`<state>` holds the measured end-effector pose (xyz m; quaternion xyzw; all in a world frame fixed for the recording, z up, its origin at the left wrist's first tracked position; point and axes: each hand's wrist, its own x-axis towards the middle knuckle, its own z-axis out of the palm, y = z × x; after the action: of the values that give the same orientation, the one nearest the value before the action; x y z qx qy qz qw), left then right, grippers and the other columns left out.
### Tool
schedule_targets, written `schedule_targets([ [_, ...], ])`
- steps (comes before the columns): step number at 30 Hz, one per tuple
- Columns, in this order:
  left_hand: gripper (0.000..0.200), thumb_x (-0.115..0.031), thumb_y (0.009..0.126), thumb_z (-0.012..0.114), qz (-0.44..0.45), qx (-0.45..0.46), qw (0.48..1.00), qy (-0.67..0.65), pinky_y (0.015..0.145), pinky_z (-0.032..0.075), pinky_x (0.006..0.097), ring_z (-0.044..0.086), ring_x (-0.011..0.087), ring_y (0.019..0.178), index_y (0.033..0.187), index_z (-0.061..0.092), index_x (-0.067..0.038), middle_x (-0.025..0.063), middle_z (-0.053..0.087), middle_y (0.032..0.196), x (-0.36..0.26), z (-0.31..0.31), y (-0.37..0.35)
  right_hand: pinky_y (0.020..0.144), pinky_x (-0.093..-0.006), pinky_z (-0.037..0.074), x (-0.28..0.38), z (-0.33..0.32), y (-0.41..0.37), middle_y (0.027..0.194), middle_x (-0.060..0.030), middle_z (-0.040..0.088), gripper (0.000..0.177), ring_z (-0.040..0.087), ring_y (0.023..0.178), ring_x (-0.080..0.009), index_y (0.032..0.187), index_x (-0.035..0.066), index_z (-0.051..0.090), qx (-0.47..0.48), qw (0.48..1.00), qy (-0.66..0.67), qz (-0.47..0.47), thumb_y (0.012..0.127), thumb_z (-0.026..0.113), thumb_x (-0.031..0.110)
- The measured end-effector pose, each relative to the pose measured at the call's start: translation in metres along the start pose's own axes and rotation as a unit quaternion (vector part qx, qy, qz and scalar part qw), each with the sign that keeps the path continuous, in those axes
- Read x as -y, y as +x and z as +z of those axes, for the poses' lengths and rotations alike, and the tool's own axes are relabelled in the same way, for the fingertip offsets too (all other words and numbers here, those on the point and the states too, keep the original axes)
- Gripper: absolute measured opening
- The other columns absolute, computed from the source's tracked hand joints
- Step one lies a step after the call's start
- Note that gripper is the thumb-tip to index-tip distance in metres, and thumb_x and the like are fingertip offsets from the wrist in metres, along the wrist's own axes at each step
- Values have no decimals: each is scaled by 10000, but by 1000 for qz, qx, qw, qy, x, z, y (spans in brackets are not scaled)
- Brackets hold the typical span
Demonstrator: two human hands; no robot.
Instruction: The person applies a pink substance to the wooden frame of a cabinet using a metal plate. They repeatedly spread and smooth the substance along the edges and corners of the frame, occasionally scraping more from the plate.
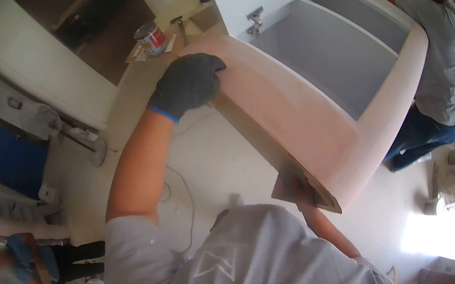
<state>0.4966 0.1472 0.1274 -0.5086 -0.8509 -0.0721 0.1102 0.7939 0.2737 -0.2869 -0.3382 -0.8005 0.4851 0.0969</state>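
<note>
Where the left fingers (206, 64) curl, the pink panel (295, 112) lies underneath.

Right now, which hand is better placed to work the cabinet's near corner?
Probably the right hand: it is at that corner of the cabinet, while the gloved left hand rests farther along the edge.

Right hand (302, 190) mostly behind the panel's (295, 112) lower corner; blurred figure (3, 266) at far left.
</note>
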Motion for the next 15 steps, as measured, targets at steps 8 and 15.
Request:
schedule_targets([
  [8,436,-124,748,661,210,24,977,-9,782,507,443,651,285,897,1179,637,-64,132,666,962,-139,-19,-76,1023,-436,440,30,-11,-4,1338,-298,562,701,557,1244,-394,1373,-83,492,6,997,-81,-6,979,564,492],
  [15,336,-131,863,584,179,-219,952,-119,828,531,419,672,289,918,1178,684,-72,109,700,1074,-81,-16,-96,1026,-440,438,-21,8,4,1353,-312,550,722,551,1255,-397,1369,-116,481,-43,995,-30,81,968,586,476],
])
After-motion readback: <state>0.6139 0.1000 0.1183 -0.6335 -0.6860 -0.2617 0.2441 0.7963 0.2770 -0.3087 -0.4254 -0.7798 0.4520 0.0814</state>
